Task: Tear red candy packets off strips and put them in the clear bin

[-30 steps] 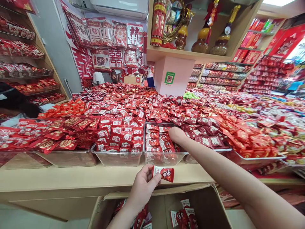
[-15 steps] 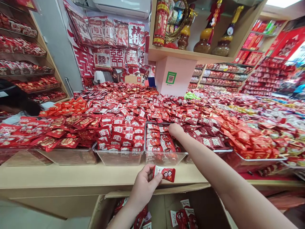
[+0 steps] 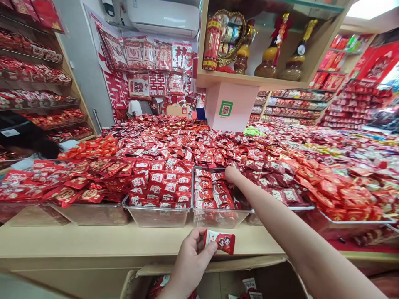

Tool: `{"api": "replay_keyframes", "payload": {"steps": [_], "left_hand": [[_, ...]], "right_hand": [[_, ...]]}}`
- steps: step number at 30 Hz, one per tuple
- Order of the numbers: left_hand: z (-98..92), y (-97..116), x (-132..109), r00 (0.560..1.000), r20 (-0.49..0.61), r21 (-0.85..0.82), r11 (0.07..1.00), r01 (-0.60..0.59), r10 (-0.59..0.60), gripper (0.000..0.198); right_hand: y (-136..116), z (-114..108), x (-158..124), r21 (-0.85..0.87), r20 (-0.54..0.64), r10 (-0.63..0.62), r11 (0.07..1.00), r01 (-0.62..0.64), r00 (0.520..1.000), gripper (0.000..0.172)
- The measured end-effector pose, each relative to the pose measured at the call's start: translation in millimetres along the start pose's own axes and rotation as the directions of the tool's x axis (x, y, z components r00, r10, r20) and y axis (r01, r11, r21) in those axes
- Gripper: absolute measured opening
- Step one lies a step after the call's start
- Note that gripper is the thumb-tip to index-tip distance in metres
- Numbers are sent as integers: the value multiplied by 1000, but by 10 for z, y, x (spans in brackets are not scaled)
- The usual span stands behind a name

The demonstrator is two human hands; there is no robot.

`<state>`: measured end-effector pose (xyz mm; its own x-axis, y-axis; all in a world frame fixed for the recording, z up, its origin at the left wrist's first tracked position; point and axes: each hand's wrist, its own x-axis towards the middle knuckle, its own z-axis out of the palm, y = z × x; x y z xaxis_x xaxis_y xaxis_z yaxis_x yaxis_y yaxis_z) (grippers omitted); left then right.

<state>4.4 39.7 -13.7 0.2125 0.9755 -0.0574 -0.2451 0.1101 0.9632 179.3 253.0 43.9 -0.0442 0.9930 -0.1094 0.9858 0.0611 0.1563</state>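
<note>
My left hand point(image 3: 195, 256) pinches a small red-and-white candy packet point(image 3: 225, 242) printed with two cartoon figures, held over the counter's front edge. My right arm reaches across to a clear plastic bin point(image 3: 218, 216), and my right hand point(image 3: 232, 174) is down at its back right. Its fingers are hidden, so I cannot see what they hold. Rows of matching packets point(image 3: 204, 194) lie in the left and middle of that bin. Below the counter edge, an open cardboard box point(image 3: 174, 268) contains several more such packets point(image 3: 249, 284).
Bins heaped with red packets stand on both sides, among them a bin of red-and-white ones point(image 3: 157, 216) and one of orange-red ones point(image 3: 355, 222). A wooden display cabinet point(image 3: 252, 79) overhangs the heaps on a white pillar point(image 3: 232, 120). At left, a person in a dark cap point(image 3: 21, 131) leans in.
The whole view has shifted, so the scene sits lower in the picture. My left hand still holds the packet, and my right hand stays in the same bin.
</note>
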Motion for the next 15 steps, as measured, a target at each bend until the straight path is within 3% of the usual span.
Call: {"api": "replay_keyframes", "payload": {"steps": [5, 10, 15], "left_hand": [[10, 19, -9, 1000, 6, 28, 1000, -12, 12, 19], [14, 41, -6, 1000, 4, 33, 999, -21, 21, 16], [8, 15, -5, 1000, 12, 44, 999, -27, 26, 15]], "right_hand": [[4, -94, -74, -25, -5, -14, 1000, 14, 1000, 29], [43, -221, -339, -26, -58, -28, 999, 26, 998, 33], [24, -215, -663, -27, 122, -92, 995, 96, 988, 19]]}}
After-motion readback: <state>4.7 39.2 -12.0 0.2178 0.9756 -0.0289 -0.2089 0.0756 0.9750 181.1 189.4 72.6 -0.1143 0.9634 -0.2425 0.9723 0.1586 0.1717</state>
